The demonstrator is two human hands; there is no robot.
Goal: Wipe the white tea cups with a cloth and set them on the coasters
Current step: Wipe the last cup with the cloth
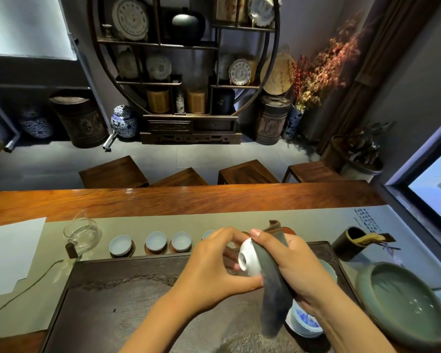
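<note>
My left hand (214, 266) grips a white tea cup (250, 259) turned on its side, its foot ring facing left. My right hand (298, 266) presses a dark grey cloth (275, 289) against the cup's rim and inside; the cloth hangs down below the hands. Three white cups (121, 245) (156, 240) (181, 241) stand upright on round brown coasters (155, 250) in a row behind the tea tray. A fourth cup (208, 234) shows partly behind my left hand. An empty coaster (289, 230) peeks out behind the cloth.
The dark stone tea tray (127, 296) lies under my hands. A glass pitcher (83, 234) stands at the left, white paper (8, 253) beyond it. A green waste bowl (402, 304), a blue-and-white lidded cup (303, 322) and a dark utensil holder (351, 242) sit at the right.
</note>
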